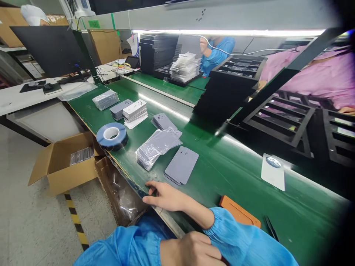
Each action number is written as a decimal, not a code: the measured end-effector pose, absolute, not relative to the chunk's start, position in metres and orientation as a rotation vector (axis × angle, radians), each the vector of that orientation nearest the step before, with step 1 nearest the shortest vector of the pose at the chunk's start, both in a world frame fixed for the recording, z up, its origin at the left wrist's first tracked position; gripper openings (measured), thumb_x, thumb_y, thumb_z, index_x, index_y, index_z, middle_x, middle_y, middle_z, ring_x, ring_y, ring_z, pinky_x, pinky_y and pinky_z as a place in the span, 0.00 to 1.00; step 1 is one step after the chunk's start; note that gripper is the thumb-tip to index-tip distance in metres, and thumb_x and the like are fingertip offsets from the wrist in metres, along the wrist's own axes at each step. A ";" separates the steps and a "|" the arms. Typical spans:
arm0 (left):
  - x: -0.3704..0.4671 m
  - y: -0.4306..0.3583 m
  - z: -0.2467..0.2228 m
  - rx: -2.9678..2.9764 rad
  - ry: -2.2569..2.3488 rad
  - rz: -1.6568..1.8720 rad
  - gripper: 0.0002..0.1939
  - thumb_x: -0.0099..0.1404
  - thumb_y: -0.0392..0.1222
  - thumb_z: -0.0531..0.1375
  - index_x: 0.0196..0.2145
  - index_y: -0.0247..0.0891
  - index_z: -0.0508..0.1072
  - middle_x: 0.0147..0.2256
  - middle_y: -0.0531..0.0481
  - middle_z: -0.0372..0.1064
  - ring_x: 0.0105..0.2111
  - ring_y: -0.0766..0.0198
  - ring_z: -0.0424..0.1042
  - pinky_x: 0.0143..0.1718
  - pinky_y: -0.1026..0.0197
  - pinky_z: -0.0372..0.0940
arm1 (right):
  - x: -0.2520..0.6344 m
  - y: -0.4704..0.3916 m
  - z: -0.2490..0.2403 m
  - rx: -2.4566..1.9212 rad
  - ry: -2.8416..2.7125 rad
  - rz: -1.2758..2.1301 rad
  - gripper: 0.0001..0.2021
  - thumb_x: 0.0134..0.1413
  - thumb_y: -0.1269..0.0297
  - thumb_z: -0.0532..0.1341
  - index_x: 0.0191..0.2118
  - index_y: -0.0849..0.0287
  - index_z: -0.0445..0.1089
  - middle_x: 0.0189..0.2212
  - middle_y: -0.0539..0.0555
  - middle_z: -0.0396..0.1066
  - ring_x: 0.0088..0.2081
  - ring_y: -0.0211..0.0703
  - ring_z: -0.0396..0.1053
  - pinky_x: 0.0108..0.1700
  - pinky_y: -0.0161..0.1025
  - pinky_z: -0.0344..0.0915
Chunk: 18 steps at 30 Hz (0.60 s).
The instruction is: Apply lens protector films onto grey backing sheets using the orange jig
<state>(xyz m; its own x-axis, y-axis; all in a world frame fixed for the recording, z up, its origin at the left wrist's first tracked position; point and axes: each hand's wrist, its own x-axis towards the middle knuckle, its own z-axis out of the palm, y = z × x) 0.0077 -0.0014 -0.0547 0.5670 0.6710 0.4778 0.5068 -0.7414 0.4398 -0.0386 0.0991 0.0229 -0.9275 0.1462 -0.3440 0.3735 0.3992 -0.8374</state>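
Observation:
My right hand (166, 195) reaches over the bench's near edge, thumb and index finger apart and nothing visible between them. It is nearest to a stack of grey phone-shaped sheets (181, 166) with camera holes. Below it, my left hand (196, 249) is slightly blurred beside my right sleeve; its bent fingers are partly cut off, so its grip is unclear. A stack of plastic-wrapped sheets (158, 147) lies past the right hand, with another grey stack (164, 121) behind it. A roll of blue tape (118, 143) lies at the bench edge.
White sheets (135, 111) and a wrapped bundle (105, 99) sit farther along the green bench. An orange tray (240, 211), black tweezers (271, 228) and a white plate (273, 175) lie right. Cardboard boxes (62, 179) stand below. Co-workers sit across, behind black trays (280, 118).

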 end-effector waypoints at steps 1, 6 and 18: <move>0.007 -0.001 -0.053 2.547 0.951 0.933 0.16 0.71 0.49 0.61 0.25 0.45 0.71 0.20 0.57 0.66 0.21 0.68 0.62 0.24 0.62 0.56 | -0.038 0.099 0.023 0.453 2.450 -1.535 0.35 0.57 0.41 0.64 0.63 0.60 0.67 0.47 0.56 0.79 0.40 0.48 0.77 0.40 0.40 0.69; 0.002 -0.007 -0.051 2.553 0.901 0.937 0.16 0.69 0.43 0.60 0.23 0.43 0.68 0.18 0.59 0.63 0.19 0.69 0.58 0.22 0.62 0.51 | -0.040 0.100 0.021 0.462 2.258 -1.592 0.40 0.54 0.36 0.65 0.63 0.60 0.66 0.36 0.55 0.81 0.37 0.48 0.76 0.36 0.39 0.67; -0.047 -0.057 -0.021 2.583 0.907 1.011 0.21 0.72 0.45 0.59 0.21 0.42 0.62 0.16 0.58 0.56 0.15 0.70 0.53 0.18 0.62 0.50 | -0.042 0.098 0.029 0.370 2.330 -1.484 0.22 0.59 0.42 0.62 0.43 0.57 0.80 0.27 0.53 0.80 0.32 0.47 0.75 0.34 0.39 0.64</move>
